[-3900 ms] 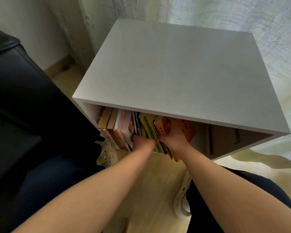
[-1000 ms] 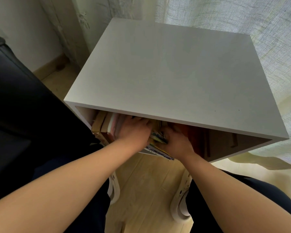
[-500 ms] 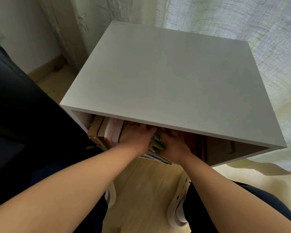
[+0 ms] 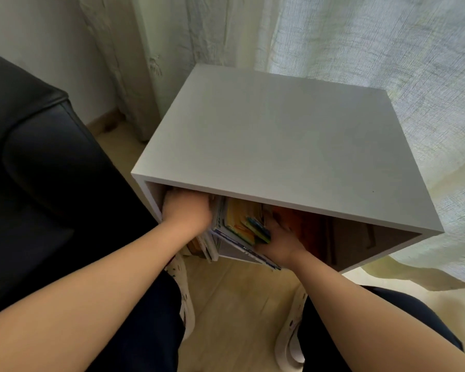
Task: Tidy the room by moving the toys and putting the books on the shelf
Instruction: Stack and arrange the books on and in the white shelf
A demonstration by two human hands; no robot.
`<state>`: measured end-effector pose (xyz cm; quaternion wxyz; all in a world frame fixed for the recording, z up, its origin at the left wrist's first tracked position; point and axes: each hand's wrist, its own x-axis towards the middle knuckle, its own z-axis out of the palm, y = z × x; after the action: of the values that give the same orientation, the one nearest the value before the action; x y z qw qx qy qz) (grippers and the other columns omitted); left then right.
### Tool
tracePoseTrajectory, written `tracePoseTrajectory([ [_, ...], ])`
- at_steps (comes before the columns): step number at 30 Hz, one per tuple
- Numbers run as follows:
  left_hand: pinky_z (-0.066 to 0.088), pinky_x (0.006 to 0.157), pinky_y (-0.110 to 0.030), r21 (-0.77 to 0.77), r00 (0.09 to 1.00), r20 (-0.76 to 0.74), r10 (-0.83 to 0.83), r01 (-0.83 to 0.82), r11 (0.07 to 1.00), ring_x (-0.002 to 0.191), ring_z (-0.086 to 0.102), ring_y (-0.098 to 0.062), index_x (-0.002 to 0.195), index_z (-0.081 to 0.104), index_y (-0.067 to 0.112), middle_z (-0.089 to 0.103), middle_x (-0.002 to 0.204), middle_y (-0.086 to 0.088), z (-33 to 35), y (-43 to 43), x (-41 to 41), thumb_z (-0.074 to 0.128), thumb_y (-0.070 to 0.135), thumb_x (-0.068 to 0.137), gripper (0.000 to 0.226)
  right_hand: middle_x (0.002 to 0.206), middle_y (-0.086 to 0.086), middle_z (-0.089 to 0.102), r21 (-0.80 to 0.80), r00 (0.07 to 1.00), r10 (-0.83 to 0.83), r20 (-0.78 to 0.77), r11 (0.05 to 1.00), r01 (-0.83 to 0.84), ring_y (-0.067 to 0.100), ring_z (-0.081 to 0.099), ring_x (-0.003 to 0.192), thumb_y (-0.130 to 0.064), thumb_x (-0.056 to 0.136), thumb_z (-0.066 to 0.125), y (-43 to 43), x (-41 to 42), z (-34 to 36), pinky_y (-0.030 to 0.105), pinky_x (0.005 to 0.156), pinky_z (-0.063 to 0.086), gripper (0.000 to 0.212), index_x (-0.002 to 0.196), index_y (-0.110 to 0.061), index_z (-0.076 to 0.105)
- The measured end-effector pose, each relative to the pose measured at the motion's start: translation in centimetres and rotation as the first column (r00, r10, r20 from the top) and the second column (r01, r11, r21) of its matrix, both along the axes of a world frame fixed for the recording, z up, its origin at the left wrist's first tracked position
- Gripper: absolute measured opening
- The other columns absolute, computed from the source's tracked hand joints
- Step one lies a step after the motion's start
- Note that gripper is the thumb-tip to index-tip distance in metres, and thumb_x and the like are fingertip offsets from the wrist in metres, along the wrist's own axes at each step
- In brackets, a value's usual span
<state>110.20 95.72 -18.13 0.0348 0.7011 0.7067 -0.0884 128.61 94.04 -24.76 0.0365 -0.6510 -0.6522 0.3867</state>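
Shifting leftward since a moment ago, left hand point(image 4: 187, 210) now curls over the upright books at the shelf point(image 4: 279, 146) opening's left wall, right hand point(image 4: 281, 237) presses flat against leaning books point(image 4: 239, 224) mid-opening, so shelving looks nearly squared.

A home living room: sheer curtains point(image 4: 360, 49), a black leather sofa point(image 4: 38, 157), wood floor point(image 4: 234, 304), a low white bookshelf point(image 4: 279, 146)

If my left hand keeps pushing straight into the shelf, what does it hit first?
Probably the books right beside the left hand; its fingers are hidden under the shelf top.
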Motion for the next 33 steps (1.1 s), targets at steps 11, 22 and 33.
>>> tracePoseTrajectory([
  [11, 0.045, 0.082, -0.03, -0.208, 0.996, 0.03, 0.083, -0.075, 0.975, 0.107, 0.057, -0.026, 0.108, 0.062, 0.007, 0.06, 0.115, -0.01, 0.4, 1.2, 0.7, 0.032, 0.008, 0.097, 0.031, 0.156, 0.001, 0.015, -0.021, 0.994, -0.099, -0.035, 0.995, 0.098, 0.026, 0.02, 0.142, -0.033, 0.083, 0.064, 0.4, -0.4, -0.5, 0.038, 0.115, 0.026, 0.089, 0.15, -0.03, 0.005],
  [22, 0.041, 0.09, -0.033, 0.069, 0.94, -0.079, -0.332, 0.338, 0.939, 0.119, 0.049, -0.028, 0.137, 0.039, 0.017, 0.05, 0.132, -0.007, 0.4, -1.5, 2.1, 0.044, 0.017, 0.094, 0.044, 0.145, 0.007, 0.04, -0.033, 0.977, -0.211, -0.036, 0.977, 0.21, 0.027, 0.046, 0.127, -0.025, 0.088, 0.06, -1.3, 1.9, 0.9, 0.033, 0.099, 0.042, 0.068, 0.146, -0.021, 0.024],
  [33, 0.044, 0.081, -0.026, -0.21, 0.846, 0.532, -0.013, 0.146, 0.967, 0.111, 0.054, -0.024, 0.13, 0.052, 0.019, 0.055, 0.13, -0.007, -1.3, -2.5, 8.8, 0.036, 0.012, 0.096, 0.038, 0.133, 0.009, 0.05, -0.07, 0.958, -0.287, 0.021, 0.955, 0.287, 0.025, 0.05, 0.119, -0.021, 0.09, 0.054, -5.2, 6.7, 2.5, 0.027, 0.093, 0.04, 0.049, 0.137, -0.014, 0.042],
])
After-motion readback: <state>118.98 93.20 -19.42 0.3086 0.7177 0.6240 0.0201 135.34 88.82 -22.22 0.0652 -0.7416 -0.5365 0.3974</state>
